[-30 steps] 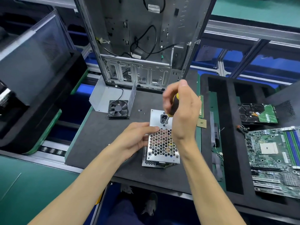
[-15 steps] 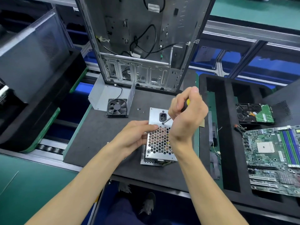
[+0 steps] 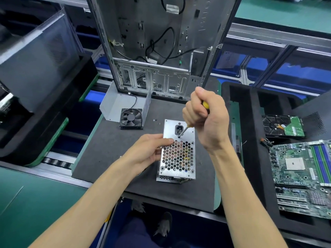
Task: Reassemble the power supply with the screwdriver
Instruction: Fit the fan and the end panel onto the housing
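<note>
Perforated steel: power supply stands on end on the dark foam tabletop, honeycomb grille face up, power socket toward the far edge.
Location: in front of the open computer case; case fan lies to its far left, well apart.
Tool: screwdriver, yellow handle, shaft tilted down-left; tip sits at a screw point just below the socket, at the top edge of the grille.
Step, judged: driving a cover screw into the upper face.
Risk 1: tilted shaft may cam out of the screw head; cause is off-axis pressure. Tip could then skid into a honeycomb opening or scratch the plate.
Risk 2: unit stands on a narrow end; downward push off centre could rock or tip it if the bracing hand slackens.
Risk 3: a screw started at an angle may cross-thread.
Risk 4: loose screws lie on the foam near the fan; could be knocked away unnoticed.
Right hand: closed in a fist around the screwdriver handle, thumb uppermost.
Left hand: fingers curled around the unit's left edge, fingertips resting on the top plate beside the grille, holding it steady.
Screw head: too small to confirm seating.
</note>
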A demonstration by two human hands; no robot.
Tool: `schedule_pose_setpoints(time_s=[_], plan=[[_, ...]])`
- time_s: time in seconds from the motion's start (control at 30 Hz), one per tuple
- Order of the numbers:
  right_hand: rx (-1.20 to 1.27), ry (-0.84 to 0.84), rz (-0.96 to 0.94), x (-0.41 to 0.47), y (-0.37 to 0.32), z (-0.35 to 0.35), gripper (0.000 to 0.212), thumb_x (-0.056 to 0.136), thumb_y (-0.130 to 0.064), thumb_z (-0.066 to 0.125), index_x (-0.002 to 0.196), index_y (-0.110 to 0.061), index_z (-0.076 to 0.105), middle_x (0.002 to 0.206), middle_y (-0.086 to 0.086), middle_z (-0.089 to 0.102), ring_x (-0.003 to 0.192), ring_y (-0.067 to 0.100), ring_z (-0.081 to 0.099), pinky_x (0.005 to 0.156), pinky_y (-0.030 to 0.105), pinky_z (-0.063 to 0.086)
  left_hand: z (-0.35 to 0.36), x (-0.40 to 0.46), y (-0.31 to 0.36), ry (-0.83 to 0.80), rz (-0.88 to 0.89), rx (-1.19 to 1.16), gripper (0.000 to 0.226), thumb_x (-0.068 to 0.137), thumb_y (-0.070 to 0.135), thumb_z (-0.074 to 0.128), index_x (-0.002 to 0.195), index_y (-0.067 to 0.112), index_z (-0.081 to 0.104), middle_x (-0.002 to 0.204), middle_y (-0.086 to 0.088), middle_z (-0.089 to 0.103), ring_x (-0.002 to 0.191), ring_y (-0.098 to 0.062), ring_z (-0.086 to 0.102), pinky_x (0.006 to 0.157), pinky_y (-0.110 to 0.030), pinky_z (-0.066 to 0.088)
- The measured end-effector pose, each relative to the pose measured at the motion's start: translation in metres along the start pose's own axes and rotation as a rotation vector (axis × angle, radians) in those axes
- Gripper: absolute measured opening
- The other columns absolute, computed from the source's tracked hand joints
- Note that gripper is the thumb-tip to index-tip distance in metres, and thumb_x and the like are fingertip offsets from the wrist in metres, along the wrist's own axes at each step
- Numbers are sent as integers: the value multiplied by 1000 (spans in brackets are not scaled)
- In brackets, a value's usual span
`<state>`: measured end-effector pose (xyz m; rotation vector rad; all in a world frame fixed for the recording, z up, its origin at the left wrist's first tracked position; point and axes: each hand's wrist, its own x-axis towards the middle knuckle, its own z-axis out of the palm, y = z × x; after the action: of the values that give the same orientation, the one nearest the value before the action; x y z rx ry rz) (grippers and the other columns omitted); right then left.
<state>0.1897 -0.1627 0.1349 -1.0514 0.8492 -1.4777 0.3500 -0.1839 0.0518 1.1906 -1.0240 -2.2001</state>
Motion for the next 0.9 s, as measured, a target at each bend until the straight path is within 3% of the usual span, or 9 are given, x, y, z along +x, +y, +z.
schedule_pose_setpoints(time_s=[0.43,0.6,0.67,0.73,0.8,0.9], plan=[[-115,174,-129,-3,6,16,52,99,-18,39,48,-27,37,44,-11,27,41,12,20,47,20,18,5,5,2,20,2,28,15,94,5,66,103,3,77,102,-14,77,84,-17,73,74,-28,61],[-80,170,-140,-5,-20,8,50,98,-44,49,54,-22,36,46,-11,27,41,15,21,46,23,21,5,4,0,19,10,62,19,93,10,68,109,4,76,110,-15,76,97,-24,73,86,-34,62],[-266,261,-177,-5,-27,-3,53,96,-44,54,54,-20,34,47,-11,29,41,12,24,44,20,25,7,3,-1,29,8,105,21,92,17,71,110,6,76,109,-13,77,102,-27,73,91,-38,61],[-716,407,-150,-6,-20,-17,54,96,-49,58,59,-15,40,52,-9,38,47,8,34,48,19,30,13,2,-1,50,27,169,22,92,22,73,109,8,76,105,-10,78,96,-26,75,88,-38,61],[-1124,471,84,-10,-1,-32,44,91,-65,57,77,-23,54,75,-13,55,62,4,51,61,25,37,20,2,0,92,81,244,16,91,24,73,101,11,76,94,-6,79,76,-19,74,67,-29,60],[-1268,316,519,-23,23,-43,65,79,-86,52,114,-31,53,108,-5,58,89,14,59,71,34,40,31,5,0,131,158,378,15,95,26,68,93,12,76,79,-8,75,56,-10,62,48,-20,48]])
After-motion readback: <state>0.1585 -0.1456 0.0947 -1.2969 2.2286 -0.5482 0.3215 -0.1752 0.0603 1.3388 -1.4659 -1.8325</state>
